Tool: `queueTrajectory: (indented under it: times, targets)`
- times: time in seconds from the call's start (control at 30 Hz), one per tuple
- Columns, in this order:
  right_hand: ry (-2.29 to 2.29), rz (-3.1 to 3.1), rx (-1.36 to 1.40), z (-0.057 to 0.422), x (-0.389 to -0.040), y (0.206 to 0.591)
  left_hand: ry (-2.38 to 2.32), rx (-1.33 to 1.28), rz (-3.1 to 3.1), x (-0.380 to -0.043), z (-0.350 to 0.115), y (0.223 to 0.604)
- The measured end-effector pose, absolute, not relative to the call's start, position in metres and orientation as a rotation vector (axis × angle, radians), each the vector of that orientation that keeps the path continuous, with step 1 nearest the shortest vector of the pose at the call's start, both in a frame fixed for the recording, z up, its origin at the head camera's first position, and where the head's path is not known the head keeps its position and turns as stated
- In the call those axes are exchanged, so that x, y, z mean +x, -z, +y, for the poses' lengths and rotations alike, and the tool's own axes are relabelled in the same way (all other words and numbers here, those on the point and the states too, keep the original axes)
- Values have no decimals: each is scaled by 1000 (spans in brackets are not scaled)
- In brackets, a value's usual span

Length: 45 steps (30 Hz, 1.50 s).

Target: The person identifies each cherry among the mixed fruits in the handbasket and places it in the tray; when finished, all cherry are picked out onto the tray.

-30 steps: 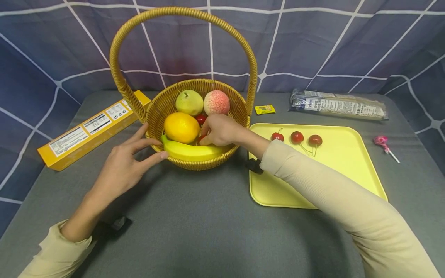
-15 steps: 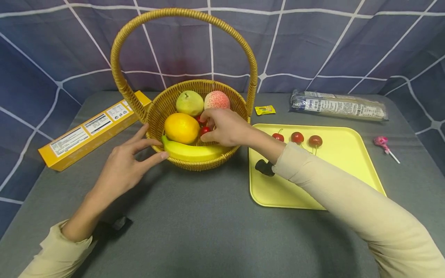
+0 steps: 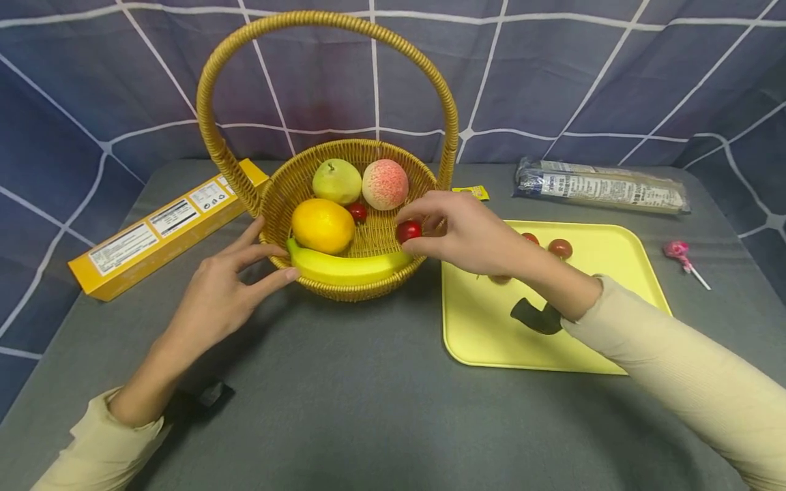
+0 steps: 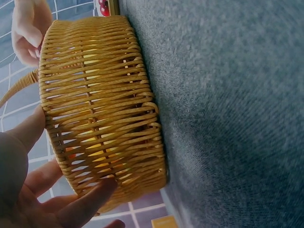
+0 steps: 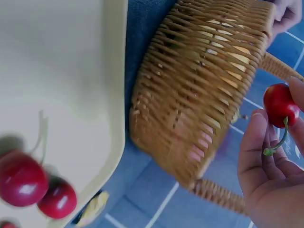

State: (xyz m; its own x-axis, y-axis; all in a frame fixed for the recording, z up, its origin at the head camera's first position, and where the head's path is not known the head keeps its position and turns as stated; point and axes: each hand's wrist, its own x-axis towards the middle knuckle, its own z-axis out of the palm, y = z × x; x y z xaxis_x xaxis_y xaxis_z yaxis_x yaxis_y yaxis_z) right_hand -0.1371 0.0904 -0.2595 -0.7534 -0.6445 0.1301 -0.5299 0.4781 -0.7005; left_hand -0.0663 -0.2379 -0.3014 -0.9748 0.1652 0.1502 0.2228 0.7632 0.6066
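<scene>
The wicker basket (image 3: 350,292) with a tall arched handle holds a green pear (image 3: 337,181), a pink peach (image 3: 385,184), a yellow lemon (image 3: 323,226), a banana (image 3: 346,268) and a red cherry (image 3: 357,213). My left hand (image 3: 217,293) grips the basket's left rim; in the left wrist view some fingers lie against the outer weave. Between thumb and fingers, my right hand (image 3: 475,232) pinches another cherry (image 5: 280,105) over the basket's right rim. Its green stem hangs down in the right wrist view. More cherries (image 3: 560,248) lie on the yellow tray (image 3: 467,341), partly hidden by my right arm.
An orange box (image 3: 166,232) lies slantwise left of the basket. Behind the tray are a small yellow packet (image 3: 473,193) and a long clear-wrapped package (image 3: 602,185). A pink lollipop (image 3: 678,252) lies to the tray's right. A blue checked cloth (image 3: 528,75) hangs behind.
My right hand has lifted a cherry from among the fruit and moved right, toward the basket's rim and tray. The left hand has stayed at the rim.
</scene>
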Motion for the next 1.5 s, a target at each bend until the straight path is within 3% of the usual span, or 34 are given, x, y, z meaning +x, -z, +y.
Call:
queueTrajectory:
  times: [0.4, 0.73, 1.1, 1.5]
  targets:
    - [1068, 2583, -795, 164, -117, 249, 1019, -320, -2853, -65, -237, 302]
    - [928, 2686, -780, 214, -119, 276, 1009, -309, -2851, -65, -237, 301]
    - [820, 2721, -733, 231, -124, 306, 1002, -297, -2873, -65, -236, 302]
    - [719, 2718, -680, 231, -125, 310, 1011, -296, -2872, -65, -237, 302]
